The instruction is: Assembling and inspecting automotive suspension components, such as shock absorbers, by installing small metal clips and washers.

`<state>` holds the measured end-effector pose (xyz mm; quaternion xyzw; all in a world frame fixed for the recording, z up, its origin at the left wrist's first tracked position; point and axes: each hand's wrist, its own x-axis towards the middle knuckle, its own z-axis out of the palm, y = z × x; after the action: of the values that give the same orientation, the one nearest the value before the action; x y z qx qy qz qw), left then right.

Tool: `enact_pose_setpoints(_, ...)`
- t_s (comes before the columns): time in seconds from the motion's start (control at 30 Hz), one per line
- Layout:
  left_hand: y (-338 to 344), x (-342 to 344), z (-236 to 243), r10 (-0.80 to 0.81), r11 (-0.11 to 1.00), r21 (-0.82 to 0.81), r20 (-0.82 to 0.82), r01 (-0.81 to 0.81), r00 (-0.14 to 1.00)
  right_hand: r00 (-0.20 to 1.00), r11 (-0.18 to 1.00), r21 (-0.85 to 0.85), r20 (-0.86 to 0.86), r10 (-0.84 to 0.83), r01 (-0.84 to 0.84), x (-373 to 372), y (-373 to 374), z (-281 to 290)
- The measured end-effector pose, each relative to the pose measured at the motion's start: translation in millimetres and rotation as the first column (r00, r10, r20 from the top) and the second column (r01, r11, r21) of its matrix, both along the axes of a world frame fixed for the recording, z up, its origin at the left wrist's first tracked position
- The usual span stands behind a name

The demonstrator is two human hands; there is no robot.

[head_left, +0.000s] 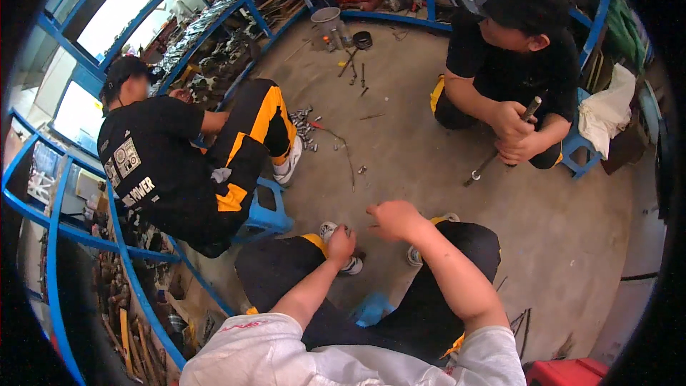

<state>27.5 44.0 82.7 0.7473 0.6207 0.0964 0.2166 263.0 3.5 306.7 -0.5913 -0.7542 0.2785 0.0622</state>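
Note:
My left hand [341,244] is closed in front of my left knee, above my shoe. A small dark thing shows at its fingertips, too small to name. To the right of it, my right hand [397,221] hangs in the air with a finger and thumb stretched to the left and apart; I see nothing in it. Small metal socket-like pieces [362,169] lie on the floor beyond my hands. A larger heap of shiny metal pieces [304,125] lies farther left, beside a red-ended thin rod or cable [336,134].
A person [157,150] sits at left on a blue stool [264,207]. Another person [522,50] at right grips a long metal bar [489,162]. A grey bucket [326,18] and loose tools [348,64] stand far back. Blue racks [286,28] line the left and back; a red case [568,373] is lower right.

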Motion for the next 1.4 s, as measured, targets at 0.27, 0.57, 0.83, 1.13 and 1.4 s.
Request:
enact_pose_setpoints(0.27,44,14,-10,0.075,0.990,-0.115,-0.071,-0.083,0.995,0.991,0.998,0.044,-0.126,0.052,-0.047,-9,-12,15)
enact_pose_setpoints(0.57,6,-34,-34,-0.217,0.976,-0.017,-0.052,0.216,0.975,0.992,0.993,-0.002,-0.043,0.119,-0.120,-24,-4,9)
enact_pose_setpoints(0.83,-70,-15,-21,-0.031,0.999,0.010,-0.154,0.033,0.988,0.996,0.996,-0.027,-0.046,0.082,-0.083,-25,-15,8)
enact_pose_setpoints(1.13,-27,-3,4,-0.036,0.988,0.146,-0.054,0.044,0.998,0.996,0.996,-0.019,-0.008,0.085,-0.085,-30,-12,-3)
enact_pose_setpoints(1.4,11,14,-3,0.087,0.996,-0.005,-0.220,-0.090,0.972,0.995,0.995,-0.029,0.001,0.097,-0.096,-18,-18,-11)
